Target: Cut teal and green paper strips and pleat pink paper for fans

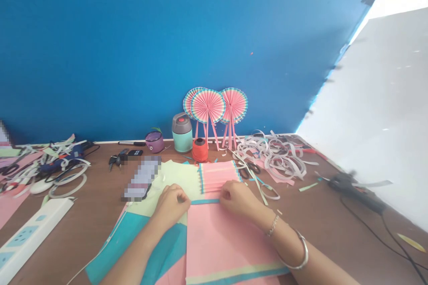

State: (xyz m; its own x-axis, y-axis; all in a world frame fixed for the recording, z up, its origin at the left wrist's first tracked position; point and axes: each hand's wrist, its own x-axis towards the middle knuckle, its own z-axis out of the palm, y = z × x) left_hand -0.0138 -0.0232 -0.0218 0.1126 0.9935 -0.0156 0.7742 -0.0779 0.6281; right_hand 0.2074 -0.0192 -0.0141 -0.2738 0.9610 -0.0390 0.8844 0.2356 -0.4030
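Note:
A pink paper sheet (220, 240) with a teal edge lies flat in front of me on the brown table (93, 209). Its far part is folded into narrow accordion pleats (219, 176). My left hand (172, 207) pinches the left end of the newest fold, fingers closed. My right hand (236, 197) pinches the right end of the same fold; that wrist wears a bracelet and a bangle. Teal and pale green sheets (157, 240) lie under the pink one.
Finished pink paper fans (209, 107) lean on the blue board behind. Nearby stand a red spool (199, 149), a teal cup (182, 133), a purple pot (154, 141). Curled paper strips (277, 153), scissors (249, 169), a glue gun (354, 187), a power strip (30, 234), a phone (142, 178).

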